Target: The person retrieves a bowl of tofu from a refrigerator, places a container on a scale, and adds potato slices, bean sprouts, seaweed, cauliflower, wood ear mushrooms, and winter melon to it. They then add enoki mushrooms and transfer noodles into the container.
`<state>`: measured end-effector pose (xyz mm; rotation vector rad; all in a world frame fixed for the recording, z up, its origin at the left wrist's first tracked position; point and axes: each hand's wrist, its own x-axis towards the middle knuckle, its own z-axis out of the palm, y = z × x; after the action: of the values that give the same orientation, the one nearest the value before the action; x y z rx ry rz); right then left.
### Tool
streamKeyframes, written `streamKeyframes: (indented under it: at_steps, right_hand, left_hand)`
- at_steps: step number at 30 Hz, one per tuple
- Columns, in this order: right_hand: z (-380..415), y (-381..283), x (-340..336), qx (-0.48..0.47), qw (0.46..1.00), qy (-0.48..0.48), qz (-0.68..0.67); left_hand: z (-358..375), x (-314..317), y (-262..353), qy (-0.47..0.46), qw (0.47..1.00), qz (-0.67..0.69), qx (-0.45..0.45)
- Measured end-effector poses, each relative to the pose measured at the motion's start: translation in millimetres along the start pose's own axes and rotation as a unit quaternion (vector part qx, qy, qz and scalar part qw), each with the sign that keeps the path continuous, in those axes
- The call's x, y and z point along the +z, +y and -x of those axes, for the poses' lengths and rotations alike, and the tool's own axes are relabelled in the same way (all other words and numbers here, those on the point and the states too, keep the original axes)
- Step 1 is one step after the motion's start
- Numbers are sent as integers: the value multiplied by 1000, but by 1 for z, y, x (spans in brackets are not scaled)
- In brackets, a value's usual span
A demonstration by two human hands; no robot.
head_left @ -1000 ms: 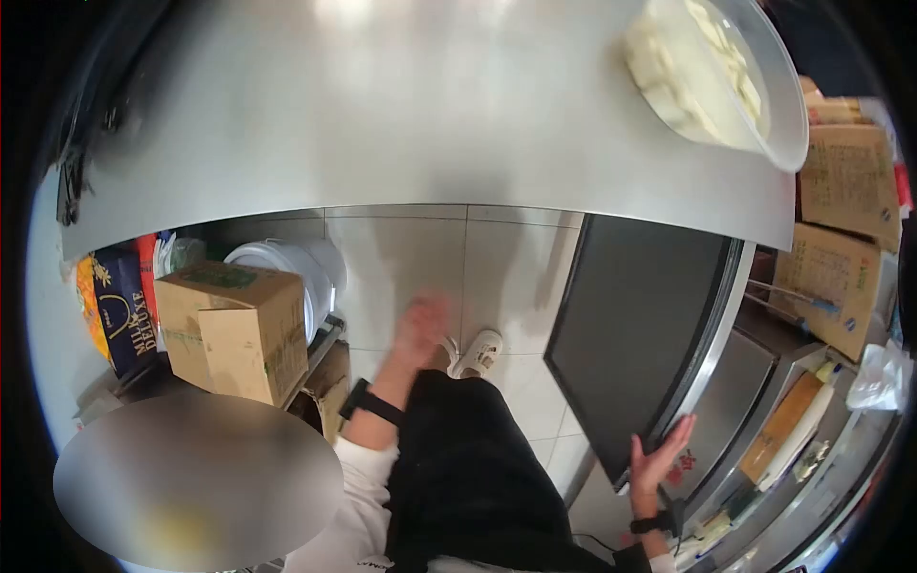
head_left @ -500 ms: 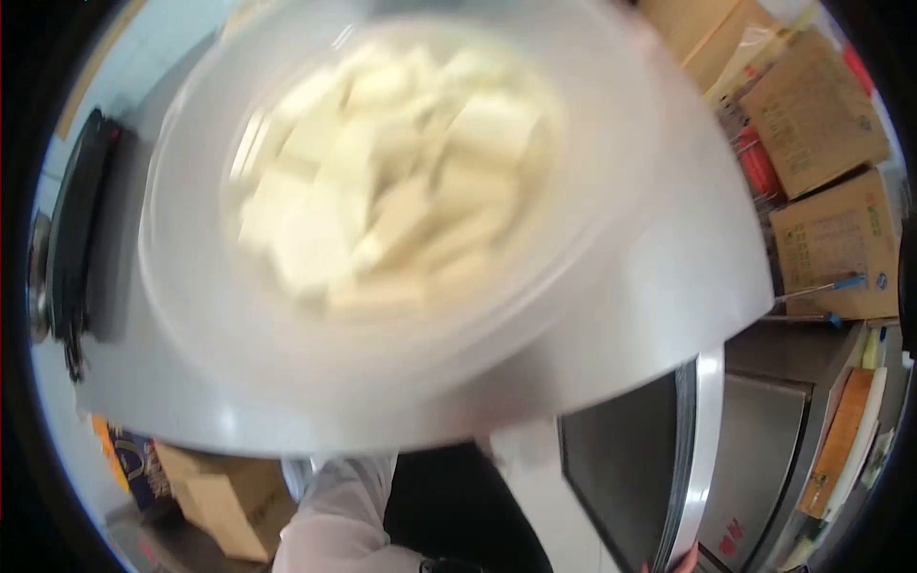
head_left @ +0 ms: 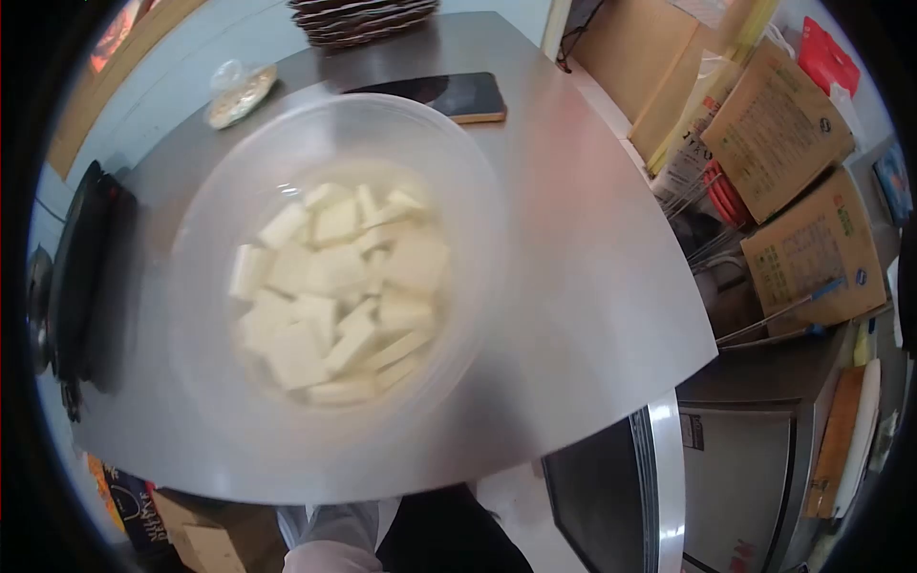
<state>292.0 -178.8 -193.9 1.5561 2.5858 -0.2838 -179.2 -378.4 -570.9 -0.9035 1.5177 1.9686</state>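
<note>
A large translucent plastic bowl (head_left: 478, 210) stands on the steel table (head_left: 592, 267). In it, pale cream-white cut pieces (head_left: 334, 272) lie heaped in a shallow, cloudy liquid. Neither of my hands shows at this moment. Only part of a light pinkish sleeve (head_left: 330, 557) appears at the bottom edge, below the table's front, and its hand is hidden.
Behind the bowl lie a dark phone (head_left: 468, 97) and a small tied plastic bag (head_left: 241, 95). A dark stack (head_left: 363, 19) sits at the back, a black object (head_left: 86, 277) at the left. Cardboard boxes (head_left: 778, 134) and a steel cabinet (head_left: 735, 477) flank the right.
The bowl, larger and blurred before, now looks smaller and farther from me on the table. Fingers at the cabinet door's edge have left the view. The phone and bag have come into sight.
</note>
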Motion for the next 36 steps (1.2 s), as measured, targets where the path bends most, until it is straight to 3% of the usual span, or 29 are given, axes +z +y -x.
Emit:
streamKeyframes:
  at_steps: [1,5,6,7,8,9,12,17,18,20,22,24,26,27,29,30,32,36]
  right_hand:
    - [-2,-2,4,-5,1000,-6,0]
    - [3,4,5,125,979,-80,-138]
    - [14,27,28,-51,991,53,-109]
    - [4,12,16,-63,983,28,-170]
    - [9,4,10,-38,992,13,-122]
    - [7,-17,-7,-87,993,14,-75]
    - [14,-27,-14,-134,982,-6,-131]
    - [44,-60,-4,-126,966,-106,-199]
    - [56,-67,0,-167,959,-104,-205]
    - [44,-108,8,-208,949,-58,-231]
    - [19,-144,-5,-202,952,-52,-225]
    - [-10,-233,-72,-159,897,-44,-410]
    - [-49,-297,-89,-62,719,-128,-680]
    - [-66,-322,-94,-75,714,-124,-685]
    - [-94,-383,-97,20,657,-138,-741]
    - [-107,-407,-97,2,644,-144,-752]
    - [-130,-425,-86,-10,650,-278,-707]
    - [-158,-443,-64,21,589,-261,-765]
  left_hand:
    - [14,-6,2,-3,1000,-20,0]
    - [87,-42,3,-19,995,-96,-11]
    - [109,-47,9,-31,993,-113,-14]
    - [132,-56,10,-31,991,-126,-17]
    - [182,-80,15,-65,990,-110,-65]
    - [217,-84,42,-104,987,-82,-94]
    - [329,-134,76,-75,982,-121,-121]
    - [484,-200,154,-87,987,-109,-76]
    - [497,-228,167,-155,962,-221,-40]
    - [534,-238,200,-127,987,-72,-64]
    - [562,-262,228,-149,985,-55,-75]
    - [583,-281,239,-183,983,12,-16]
    - [611,-307,243,-177,984,2,-21]
    - [625,-322,237,-155,987,-2,-36]
    - [640,-351,225,-100,994,-4,-51]
    - [638,-362,226,-70,996,-6,-54]
    - [640,-373,237,-10,998,-2,-58]
    - [647,-371,260,41,998,41,12]
